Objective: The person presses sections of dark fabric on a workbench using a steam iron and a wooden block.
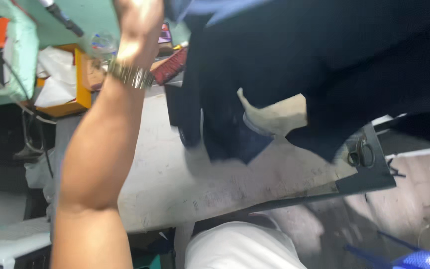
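Your left hand (138, 20) is raised at the top of the view, wrist watch (130, 74) showing; its fingers run out of the picture, so you cannot tell whether they grip anything. Your right hand is not in view. The dark cloth (324, 60) hangs to the right of your left hand, lifted above the worn table (175, 174), with its lower folds blurred and just above the surface. It is not yet laid flat; spreading and any cutting remain to be done, as far as can be judged. The scissors (361, 153) lie untouched at the table's corner, well apart from your left hand, beneath the cloth's edge.
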